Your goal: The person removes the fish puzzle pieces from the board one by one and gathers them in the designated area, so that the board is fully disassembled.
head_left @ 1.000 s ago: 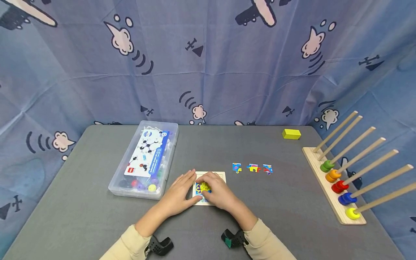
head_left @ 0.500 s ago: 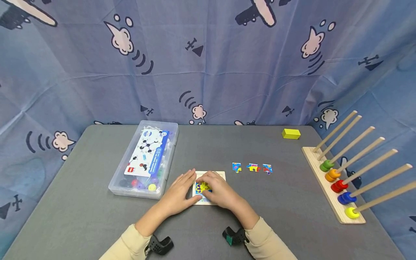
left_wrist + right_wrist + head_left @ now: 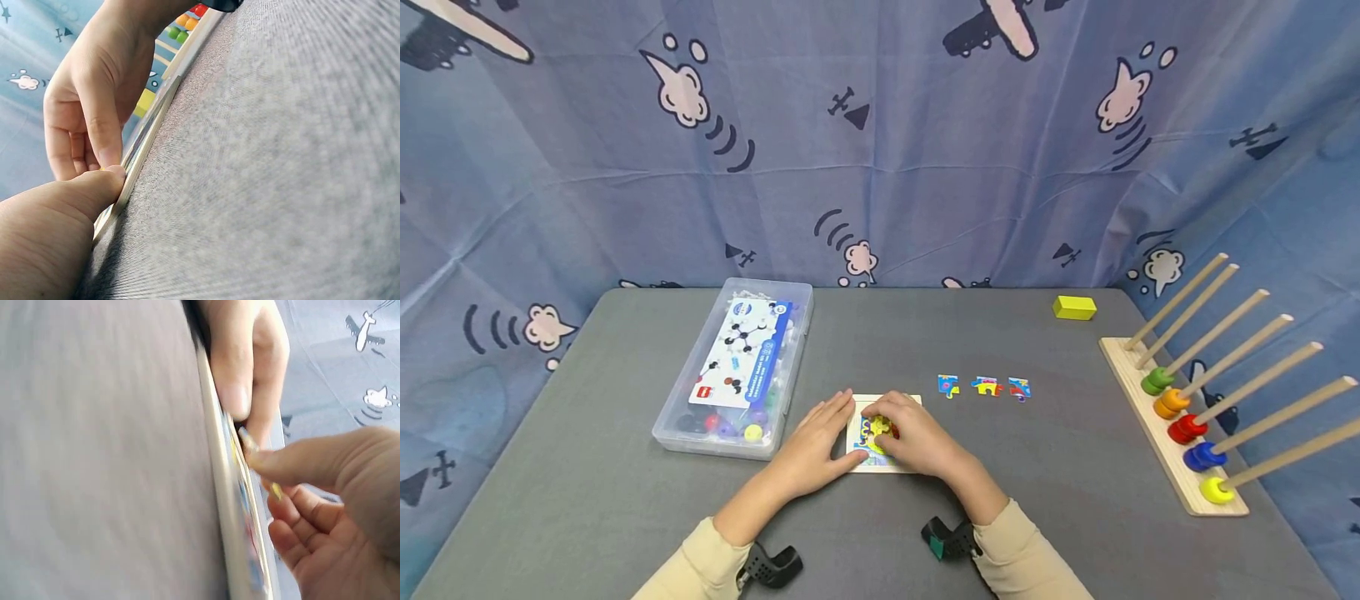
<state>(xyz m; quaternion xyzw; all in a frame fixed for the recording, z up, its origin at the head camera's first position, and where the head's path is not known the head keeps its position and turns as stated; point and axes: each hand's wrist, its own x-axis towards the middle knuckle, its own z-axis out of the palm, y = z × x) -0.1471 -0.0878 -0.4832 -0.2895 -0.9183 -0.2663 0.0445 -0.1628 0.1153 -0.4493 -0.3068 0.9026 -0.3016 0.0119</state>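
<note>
Right hand point(image 3: 913, 437) pinches a puzzle piece point(image 3: 248, 439) at the wooden puzzle board point(image 3: 882, 470)

The puzzle board lies flat near the middle of the desk point(image 3: 587, 508), towards the near side, with a colourful picture inside its pale rim. The right hand comes in from the right and covers part of it. Its thumb and finger are almost together, with the small puzzle piece between them; in the right wrist view the piece is tilted at the board. Whether it touches the board, I cannot tell.

The left hand point(image 3: 812, 450) rests at the board's left side. Its fingers are straight and close together, the thumb spread away from them and touching the board close to its near left corner.

To the far right of the board, 3 loose pieces lie apart in a row: a left piece point(image 3: 948, 385) in blue, a middle piece point(image 3: 987, 387) in yellow and red, and a right piece point(image 3: 1020, 388) in blue and red.

On the left is a clear plastic box point(image 3: 673, 423) with a molecule label. A yellow block point(image 3: 1074, 307) sits at the far right. Along the right side is a peg stand point(image 3: 1138, 400) with 7 pegs; the 5 nearest carry green, orange, red, blue and yellow rings. A blue patterned cloth point(image 3: 925, 158) hangs behind the desk.
</note>
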